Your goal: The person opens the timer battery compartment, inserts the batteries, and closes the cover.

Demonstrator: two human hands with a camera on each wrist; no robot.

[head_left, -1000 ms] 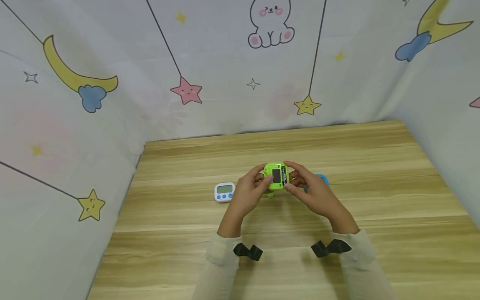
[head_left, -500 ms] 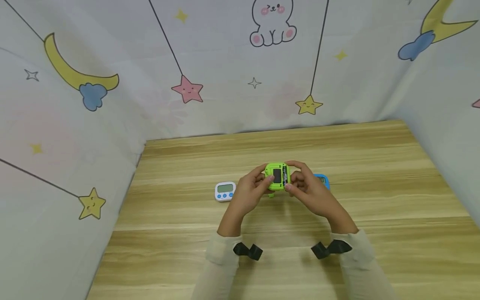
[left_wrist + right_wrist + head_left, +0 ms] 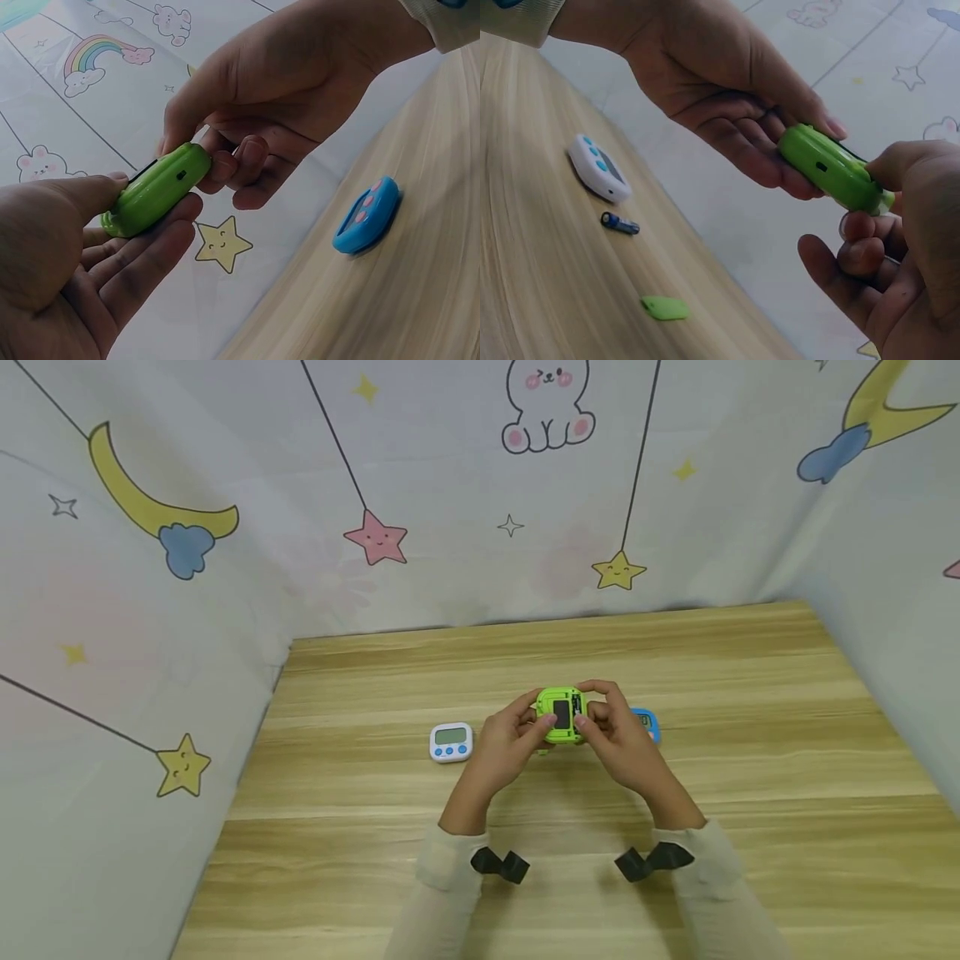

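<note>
Just above the table, both hands hold a lime-green digital timer (image 3: 551, 734), its back turned up. A dark rectangle sits in the middle of that back, with the uncovered battery slot along its right side. My left hand (image 3: 501, 745) pinches the left side between a thumb on top and fingers beneath. At the right side, my right hand (image 3: 628, 750) grips with its index finger at the far corner and its thumb over the slot. That thumb partly hides what lies in the slot. In the left wrist view, the timer's edge (image 3: 161, 193) shows between both hands.
A white timer (image 3: 451, 735) with blue buttons lies on the wooden table (image 3: 360, 835) at left. A blue timer (image 3: 367, 214) lies at right, partly behind my right hand in the head view. A loose battery (image 3: 620, 223) and a green battery cover (image 3: 665, 307) lie near the white timer.
My right thumb has moved from the near end of the battery slot up onto its middle. The green timer and both hands have shifted slightly right in the head view.
</note>
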